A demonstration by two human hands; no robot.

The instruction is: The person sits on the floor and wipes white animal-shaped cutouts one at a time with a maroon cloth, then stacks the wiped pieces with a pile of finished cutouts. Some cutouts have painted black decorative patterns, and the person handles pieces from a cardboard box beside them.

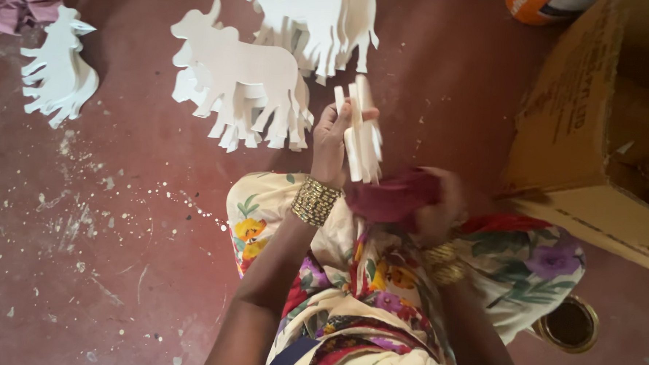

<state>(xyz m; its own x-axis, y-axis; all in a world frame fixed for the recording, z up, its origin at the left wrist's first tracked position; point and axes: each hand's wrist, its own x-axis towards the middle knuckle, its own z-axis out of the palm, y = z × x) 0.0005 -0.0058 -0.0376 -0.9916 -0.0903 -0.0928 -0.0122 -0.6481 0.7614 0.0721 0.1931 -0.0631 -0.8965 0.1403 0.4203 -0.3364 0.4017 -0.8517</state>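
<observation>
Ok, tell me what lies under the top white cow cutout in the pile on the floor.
Under the top cow cutout lie more white cutouts of the same shape, their legs fanning out below it. How many, and the red floor beneath the pile, are hidden.

A small craft workshop, with the work done seated on the floor. Stacks of white cut-out cow shapes (241, 80) lie across the top of the frame on a red floor (104, 217) speckled with white paint. A cardboard box (596, 136) stands at right, a small tin (570, 324) at lower right.
</observation>
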